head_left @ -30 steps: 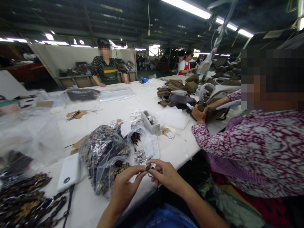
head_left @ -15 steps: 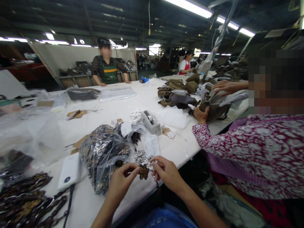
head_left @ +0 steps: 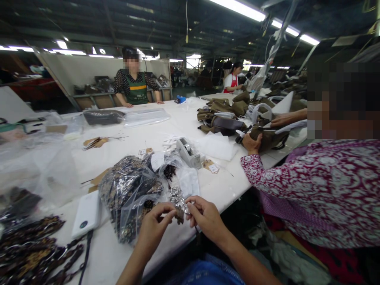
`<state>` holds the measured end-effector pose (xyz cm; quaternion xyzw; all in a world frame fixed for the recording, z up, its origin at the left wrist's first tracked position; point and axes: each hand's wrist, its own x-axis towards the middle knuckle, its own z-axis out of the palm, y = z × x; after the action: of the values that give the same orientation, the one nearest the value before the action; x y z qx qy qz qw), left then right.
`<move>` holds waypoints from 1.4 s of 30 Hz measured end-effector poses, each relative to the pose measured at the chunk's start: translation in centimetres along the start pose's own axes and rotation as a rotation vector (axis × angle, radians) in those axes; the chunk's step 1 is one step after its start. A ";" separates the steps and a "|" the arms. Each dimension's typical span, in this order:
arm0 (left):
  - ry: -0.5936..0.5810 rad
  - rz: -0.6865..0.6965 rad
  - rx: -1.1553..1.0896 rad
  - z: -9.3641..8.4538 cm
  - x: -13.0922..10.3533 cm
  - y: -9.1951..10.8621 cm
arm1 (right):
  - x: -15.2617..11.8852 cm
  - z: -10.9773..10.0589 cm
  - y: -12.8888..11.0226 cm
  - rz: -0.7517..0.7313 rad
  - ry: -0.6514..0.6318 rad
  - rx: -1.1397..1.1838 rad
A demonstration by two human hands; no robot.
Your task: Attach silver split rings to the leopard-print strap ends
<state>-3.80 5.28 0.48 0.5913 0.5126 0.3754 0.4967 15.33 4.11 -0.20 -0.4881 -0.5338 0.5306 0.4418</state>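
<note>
Near the table's front edge, my left hand (head_left: 158, 222) pinches a small brown patterned piece (head_left: 179, 215) between thumb and fingers. Just to its right, my right hand (head_left: 204, 217) holds a silver metal ring (head_left: 186, 208) at its fingertips, close beside the piece. Several loose silver rings (head_left: 175, 194) lie on the white table just beyond my hands. A clear plastic bag (head_left: 130, 190) full of dark and brown patterned pieces stands left of them. Whether the held ring is joined to the piece cannot be made out.
A white power bank (head_left: 86, 215) with a cable and a pile of dark chains (head_left: 32, 257) lie left. Beyond are a tape dispenser (head_left: 188, 153) and tags (head_left: 210, 166). At right a person's hand (head_left: 251, 143) holds an olive bag (head_left: 267, 138); another person stands across the table.
The patterned piece has turned and shows a narrower side. My right fingers have shifted slightly left with the ring. The neighbour's far hand has moved lower over the olive bag.
</note>
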 end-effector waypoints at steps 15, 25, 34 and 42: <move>0.026 -0.077 -0.229 2.1 -0.4 0.7 | 0.2 0.8 -0.2 0.026 0.031 0.121; 0.111 0.112 0.076 1.9 -0.6 -0.5 | 0.3 0.9 -0.7 0.028 0.066 0.090; 0.302 0.290 0.194 2.4 -1.3 0.4 | 0.2 1.3 -1.2 0.067 0.079 0.083; 0.292 0.300 0.203 2.3 -1.5 -0.4 | 0.3 1.4 -1.5 0.097 0.057 0.098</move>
<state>-2.02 3.36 -0.28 0.6471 0.5205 0.4731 0.2941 13.81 4.28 1.19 -0.5060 -0.4703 0.5628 0.4540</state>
